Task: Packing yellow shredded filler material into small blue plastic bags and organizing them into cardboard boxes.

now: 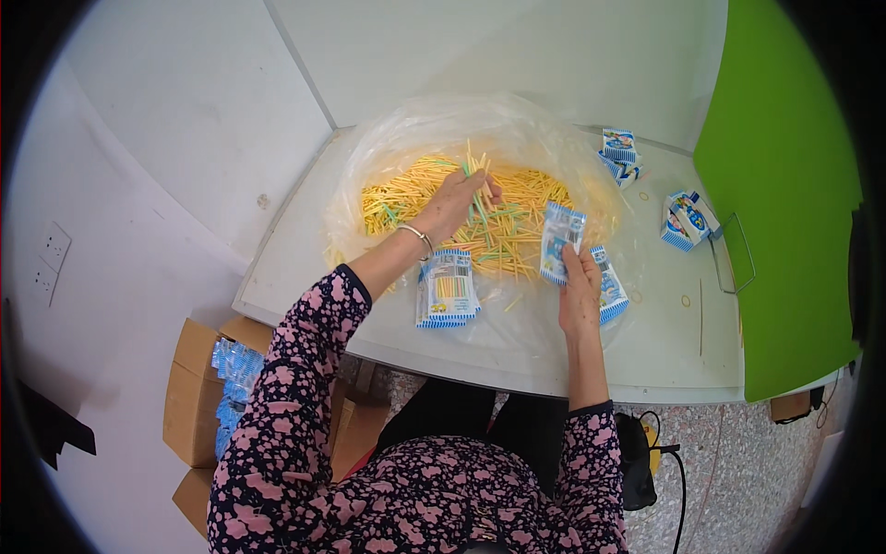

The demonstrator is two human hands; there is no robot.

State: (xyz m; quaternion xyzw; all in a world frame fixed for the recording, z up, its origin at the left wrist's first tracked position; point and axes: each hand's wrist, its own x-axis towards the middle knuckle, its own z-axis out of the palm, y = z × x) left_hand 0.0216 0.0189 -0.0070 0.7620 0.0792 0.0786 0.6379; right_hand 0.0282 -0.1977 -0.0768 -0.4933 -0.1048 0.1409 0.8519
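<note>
My left hand [449,205] is closed around a small bunch of thin sticks [479,173], pale yellow with some green, above a heap of the same sticks [406,192]. The heap lies in a wide-open clear plastic bag [503,115] on the table. To the right, my right hand [580,291] grips a small blue-and-white packet [559,242] by its lower part. Just behind that hand lies another blue-and-white packet [611,288], partly hidden. A stack of filled packets [447,294], sticks showing through the top one's window, rests near the front edge below my left wrist.
More blue-and-white packets [619,146] lie at the back right, with another group [688,222] by a metal wire stand [741,254]. A green panel [784,212] borders the right side. At lower left, a cardboard box [192,392] holds blue packets. Rubber bands [686,300] lie on the table [664,342].
</note>
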